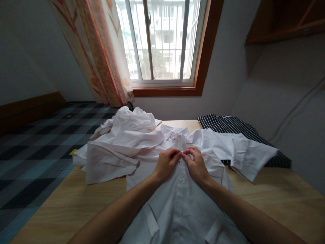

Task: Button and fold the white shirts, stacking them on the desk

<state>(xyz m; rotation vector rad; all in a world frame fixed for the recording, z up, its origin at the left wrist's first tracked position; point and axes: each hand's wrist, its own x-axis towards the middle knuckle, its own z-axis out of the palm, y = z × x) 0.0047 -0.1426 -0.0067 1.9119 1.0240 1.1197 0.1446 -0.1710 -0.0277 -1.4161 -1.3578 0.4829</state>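
A white button-up shirt (175, 203) lies front side up on the wooden table, collar toward the window and sleeves spread to both sides. Both hands meet at its front strip, below the collar. My left hand (168, 162) pinches the fabric between thumb and fingers. Opposite it, my right hand (195, 163) is closed on the same strip, fingertips nearly touching the left ones. Whatever button lies between the fingertips is hidden. Lower on the strip, a small button (181, 180) shows.
Crumpled white cloth (134, 120) is heaped at the back left. Under the right sleeve lies a dark striped garment (228, 123). A checkered bed (33, 162) adjoins the table (276, 196) on the left. Behind stand a window (167, 44) and a patterned curtain (96, 51).
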